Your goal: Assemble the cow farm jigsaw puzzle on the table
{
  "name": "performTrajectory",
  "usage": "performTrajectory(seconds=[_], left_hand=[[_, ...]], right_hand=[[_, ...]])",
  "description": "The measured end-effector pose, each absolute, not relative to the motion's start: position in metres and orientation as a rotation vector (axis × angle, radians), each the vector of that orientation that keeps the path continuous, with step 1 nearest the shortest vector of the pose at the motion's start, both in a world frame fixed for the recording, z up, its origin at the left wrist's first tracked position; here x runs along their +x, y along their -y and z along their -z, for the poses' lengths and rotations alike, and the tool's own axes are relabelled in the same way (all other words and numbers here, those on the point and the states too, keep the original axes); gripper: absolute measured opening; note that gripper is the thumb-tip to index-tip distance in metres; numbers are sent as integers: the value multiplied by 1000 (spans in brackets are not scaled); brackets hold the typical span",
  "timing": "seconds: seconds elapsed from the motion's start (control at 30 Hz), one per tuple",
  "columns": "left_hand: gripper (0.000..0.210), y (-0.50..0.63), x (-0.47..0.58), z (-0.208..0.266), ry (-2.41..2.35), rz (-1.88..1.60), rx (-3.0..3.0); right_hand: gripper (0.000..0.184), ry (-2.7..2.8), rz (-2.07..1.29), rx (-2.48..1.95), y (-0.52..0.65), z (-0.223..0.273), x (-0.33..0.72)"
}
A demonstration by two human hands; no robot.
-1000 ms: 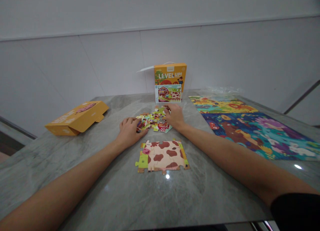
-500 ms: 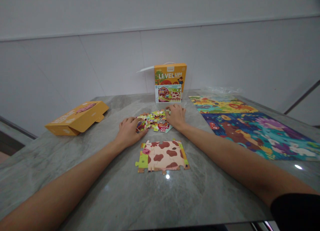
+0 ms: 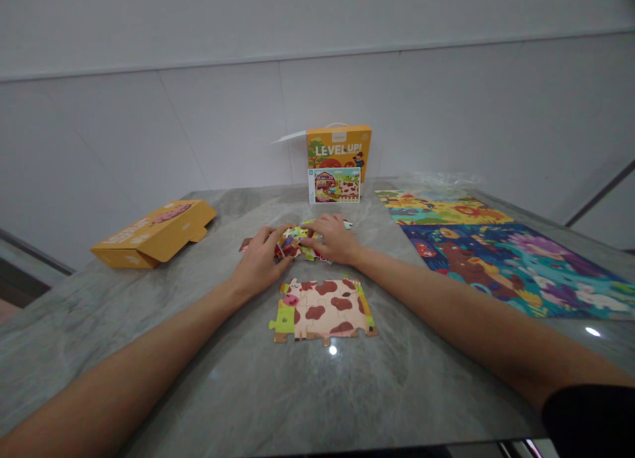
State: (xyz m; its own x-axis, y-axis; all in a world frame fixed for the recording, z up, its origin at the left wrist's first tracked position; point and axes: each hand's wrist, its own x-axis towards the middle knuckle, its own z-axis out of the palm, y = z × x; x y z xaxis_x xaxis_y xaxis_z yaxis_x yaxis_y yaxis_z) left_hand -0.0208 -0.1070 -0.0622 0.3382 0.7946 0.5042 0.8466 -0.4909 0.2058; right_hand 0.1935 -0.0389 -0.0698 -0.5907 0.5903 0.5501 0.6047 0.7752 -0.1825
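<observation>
A pile of loose jigsaw pieces (image 3: 296,234) lies on the grey table between my two hands. At the pile's left side, my left hand (image 3: 258,258) has its thumb and fingers apart, touching pieces there. Fingers spread, my right hand (image 3: 335,239) rests over the pile's right part and covers some pieces. A few pieces stick out beyond both hands. Closer to me lies a joined section of puzzle (image 3: 325,309) showing a brown-spotted cow, touched by neither hand.
Behind the pile a farm picture card (image 3: 337,185) leans against an upright yellow box (image 3: 362,147). An opened yellow box (image 3: 159,233) lies on the left. Two colourful assembled puzzles, one yellowish (image 3: 446,210) and one dark blue (image 3: 520,269), lie flat on the right, with clear plastic (image 3: 446,179) behind.
My right hand has moved left and toward me, over the pile, closer to my left hand. Pieces have shifted, some now showing left of my left hand. The cow section is unmoved.
</observation>
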Motion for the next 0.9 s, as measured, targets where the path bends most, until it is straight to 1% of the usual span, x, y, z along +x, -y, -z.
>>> performTrajectory(seconds=[0.03, 0.1, 0.17, 0.27, 0.37, 0.5, 0.57, 0.67, 0.77, 0.9], left_hand=[[55, 108, -20, 62, 1483, 877, -2511], [53, 111, -17, 61, 1419, 872, -2542], [52, 111, -16, 61, 1396, 862, -2568], [47, 106, -20, 62, 1446, 966, -2466], [46, 96, -32, 63, 1659, 1033, -2218], [51, 81, -53, 70, 2102, 793, -2032], [48, 75, -60, 75, 2203, 690, -2027], [42, 70, -65, 80, 2184, 619, -2109], [41, 68, -65, 79, 2088, 576, -2240], [42, 70, -61, 74, 1971, 572, -2355]], right_hand=[[29, 2430, 33, -800, 42, 70, 190], [24, 2505, 30, -699, 48, 69, 183], [20, 2491, 0, -717, 50, 69, 179], [18, 2320, -55, -961, 46, 68, 182], [23, 2065, -54, -1332, 34, 69, 191], [28, 1923, -35, -1553, 23, 75, 201], [27, 1898, -30, -1610, 21, 78, 202], [25, 1886, -1, -1636, 23, 81, 201], [29, 1911, 35, -1587, 25, 81, 200], [24, 1971, 8, -1516, 24, 81, 199]])
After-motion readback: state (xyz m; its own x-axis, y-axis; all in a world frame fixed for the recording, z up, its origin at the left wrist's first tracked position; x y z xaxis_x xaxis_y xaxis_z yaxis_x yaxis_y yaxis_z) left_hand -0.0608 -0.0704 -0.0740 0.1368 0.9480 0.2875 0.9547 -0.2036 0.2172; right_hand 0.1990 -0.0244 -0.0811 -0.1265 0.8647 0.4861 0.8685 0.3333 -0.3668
